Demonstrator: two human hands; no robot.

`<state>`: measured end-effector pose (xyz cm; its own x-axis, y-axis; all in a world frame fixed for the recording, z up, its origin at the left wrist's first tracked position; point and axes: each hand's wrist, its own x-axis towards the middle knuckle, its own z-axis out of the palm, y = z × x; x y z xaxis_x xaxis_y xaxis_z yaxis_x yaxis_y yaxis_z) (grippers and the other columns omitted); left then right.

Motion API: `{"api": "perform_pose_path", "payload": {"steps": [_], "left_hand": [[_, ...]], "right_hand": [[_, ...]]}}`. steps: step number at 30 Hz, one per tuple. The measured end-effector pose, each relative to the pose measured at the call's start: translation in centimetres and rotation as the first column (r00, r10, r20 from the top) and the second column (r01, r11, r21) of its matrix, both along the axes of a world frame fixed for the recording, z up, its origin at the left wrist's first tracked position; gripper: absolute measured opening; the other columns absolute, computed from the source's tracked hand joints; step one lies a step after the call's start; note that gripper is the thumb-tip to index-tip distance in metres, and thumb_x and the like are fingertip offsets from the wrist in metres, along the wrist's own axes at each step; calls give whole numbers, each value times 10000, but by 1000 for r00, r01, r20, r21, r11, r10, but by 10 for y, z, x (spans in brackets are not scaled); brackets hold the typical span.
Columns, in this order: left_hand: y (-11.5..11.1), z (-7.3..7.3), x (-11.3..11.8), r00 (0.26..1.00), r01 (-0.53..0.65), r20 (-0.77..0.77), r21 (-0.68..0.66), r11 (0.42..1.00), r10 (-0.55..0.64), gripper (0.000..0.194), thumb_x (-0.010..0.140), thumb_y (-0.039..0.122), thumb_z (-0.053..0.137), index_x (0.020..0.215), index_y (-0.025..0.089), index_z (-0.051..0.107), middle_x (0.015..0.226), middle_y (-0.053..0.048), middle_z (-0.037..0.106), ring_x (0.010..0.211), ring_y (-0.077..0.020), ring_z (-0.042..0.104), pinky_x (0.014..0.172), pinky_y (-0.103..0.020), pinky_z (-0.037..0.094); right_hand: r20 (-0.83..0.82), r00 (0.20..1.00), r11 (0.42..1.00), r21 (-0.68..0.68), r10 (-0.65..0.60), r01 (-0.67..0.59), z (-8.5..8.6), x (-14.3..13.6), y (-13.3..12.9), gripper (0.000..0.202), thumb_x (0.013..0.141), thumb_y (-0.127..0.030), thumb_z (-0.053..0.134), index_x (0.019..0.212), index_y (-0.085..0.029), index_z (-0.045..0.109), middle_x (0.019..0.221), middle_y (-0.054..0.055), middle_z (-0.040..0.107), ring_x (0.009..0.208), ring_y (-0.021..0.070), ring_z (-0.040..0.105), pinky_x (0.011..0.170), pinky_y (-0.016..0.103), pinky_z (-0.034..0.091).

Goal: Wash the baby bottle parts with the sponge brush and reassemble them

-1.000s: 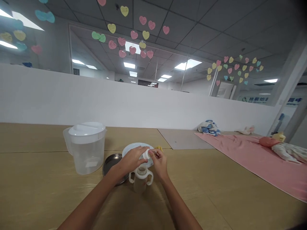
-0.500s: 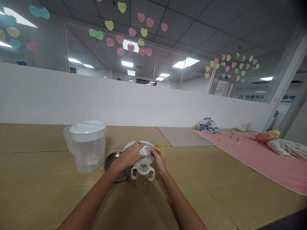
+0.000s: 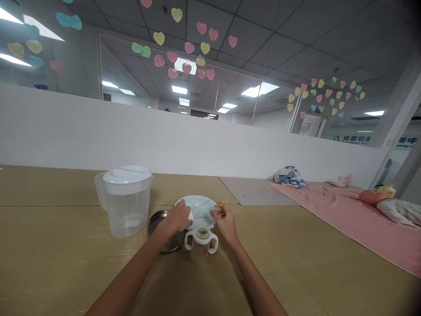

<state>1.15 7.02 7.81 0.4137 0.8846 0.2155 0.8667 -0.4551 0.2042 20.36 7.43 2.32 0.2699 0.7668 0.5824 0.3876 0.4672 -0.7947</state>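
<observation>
My left hand (image 3: 179, 216) is closed around a small white bottle part (image 3: 190, 217) over the left side of a white plate (image 3: 199, 199). Across the plate's right edge, my right hand (image 3: 226, 220) has its thumb and fingertips pinched together; whatever is between them is too small to make out. Something thin and clear shows between the two hands. Just in front of the plate stands an upright, open-topped clear bottle with a white two-handled collar (image 3: 201, 235). A round metal dish (image 3: 169, 246) lies left of the bottle, partly under my left wrist.
A lidded clear pitcher (image 3: 129, 210) stands at the left. Something yellow (image 3: 222, 202) shows behind my right hand. Farther right are a pink cloth (image 3: 332, 210), a crumpled blue and white cloth (image 3: 289, 176) and a doll (image 3: 371, 197). A low white wall (image 3: 197, 149) runs behind the table.
My hands have moved apart, and the white part is now turned and mostly covered by my left hand. The view has shifted slightly, moving everything right in the picture.
</observation>
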Motion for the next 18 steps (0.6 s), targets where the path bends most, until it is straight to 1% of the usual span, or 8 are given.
{"api": "perform_pose_path", "payload": {"steps": [3, 6, 9, 12, 13, 15, 17, 18], "left_hand": [[2, -6, 3, 1000, -14, -8, -2, 1000, 14, 244, 747, 128, 490, 910, 63, 659, 968, -225, 633, 980, -325, 574, 849, -420, 408], [1, -1, 4, 999, -32, 27, 8, 999, 31, 197, 730, 133, 518, 832, 88, 681, 881, -197, 671, 937, -317, 599, 837, -412, 413], [-6, 24, -3, 992, -61, 115, 60, 996, 54, 255, 752, 215, 550, 961, 131, 669, 888, -134, 692, 907, -272, 611, 845, -368, 412], [-20, 60, -24, 957, -138, 276, 170, 976, 87, 348, 862, 310, 412, 1141, 194, 584, 956, -55, 680, 914, -195, 602, 853, -308, 412], [-23, 70, -35, 889, -202, 452, 256, 945, 68, 336, 861, 341, 421, 1100, 197, 607, 938, -39, 677, 895, -181, 601, 845, -291, 419], [-25, 84, -63, 721, -376, 693, 402, 835, -10, 309, 840, 366, 456, 1012, 183, 635, 936, -28, 666, 898, -167, 590, 830, -269, 432], [-20, 84, -97, 539, -613, 841, 428, 664, -45, 290, 855, 338, 426, 970, 164, 628, 957, -31, 644, 928, -155, 567, 863, -265, 418], [-15, 79, -115, 436, -728, 899, 379, 572, -42, 290, 868, 319, 398, 985, 154, 605, 990, -35, 625, 942, -152, 550, 879, -270, 407]], "right_hand": [[352, 932, 996, 17, -86, 85, -6, -2, -3, 178, 668, -350, 665, 794, -226, 678, 640, 5, 629, 675, 195, 530, 706, 332, 376], [529, 834, 988, 77, -157, 137, -11, -4, -2, 192, 696, -359, 656, 859, -269, 699, 650, 5, 652, 720, 214, 530, 726, 343, 339], [583, 792, 983, 103, -181, 149, -15, -3, 0, 233, 720, -357, 639, 930, -271, 692, 665, 10, 666, 732, 221, 533, 732, 352, 330], [590, 781, 979, 126, -205, 162, -17, -2, 3, 281, 722, -348, 638, 985, -258, 677, 654, 18, 669, 730, 232, 536, 757, 374, 324], [588, 780, 977, 131, -212, 167, -17, -2, 4, 285, 721, -343, 636, 988, -254, 675, 651, 19, 669, 731, 236, 538, 760, 379, 324], [585, 780, 975, 138, -223, 175, -18, -2, 5, 280, 720, -330, 627, 981, -242, 675, 656, 19, 670, 728, 239, 541, 762, 382, 327], [575, 784, 972, 146, -233, 183, -20, -2, 6, 265, 722, -311, 610, 963, -225, 677, 653, 21, 665, 708, 235, 543, 757, 380, 337], [565, 788, 970, 155, -244, 189, -21, -3, 6, 249, 730, -303, 592, 947, -217, 681, 644, 24, 660, 694, 231, 543, 752, 379, 343]]}}
